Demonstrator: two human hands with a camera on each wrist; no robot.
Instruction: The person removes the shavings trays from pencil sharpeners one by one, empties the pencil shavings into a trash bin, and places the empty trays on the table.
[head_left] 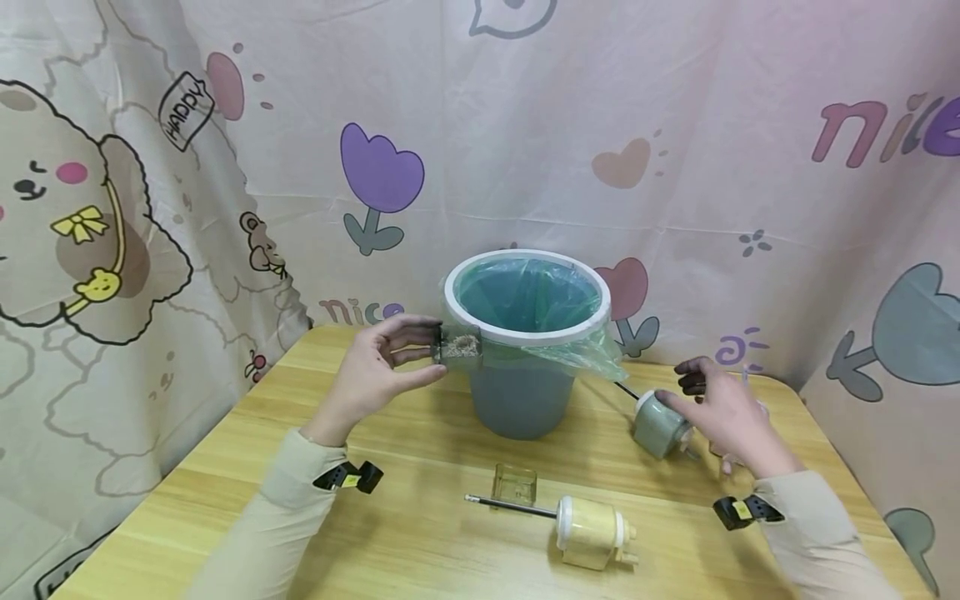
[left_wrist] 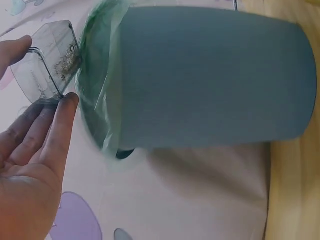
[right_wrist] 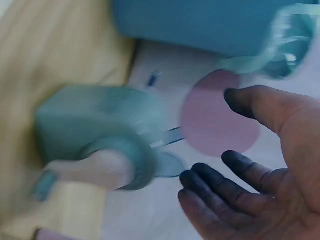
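My left hand (head_left: 378, 367) pinches a clear shavings drawer (head_left: 459, 343) between thumb and fingertips. Pencil shavings (left_wrist: 69, 62) lie inside the drawer, which is close beside the rim of a blue-grey trash bin (head_left: 521, 396). Beside the green crank pencil sharpener (head_left: 660, 425), my right hand (head_left: 716, 404) hovers with relaxed fingers and nothing in its grasp. Dark smudges cover its fingertips (right_wrist: 240, 102). The right wrist view shows the sharpener's crank handle (right_wrist: 90, 170) turned toward the camera, slightly blurred.
A green plastic liner (head_left: 585, 354) hangs over the bin's white rim. In front, a yellow crank sharpener (head_left: 588, 529) lies with a pencil (head_left: 513, 506) in it, next to an amber clear drawer (head_left: 515, 483). Something pink (head_left: 727, 465) is partly hidden behind my right hand. A printed curtain surrounds the table.
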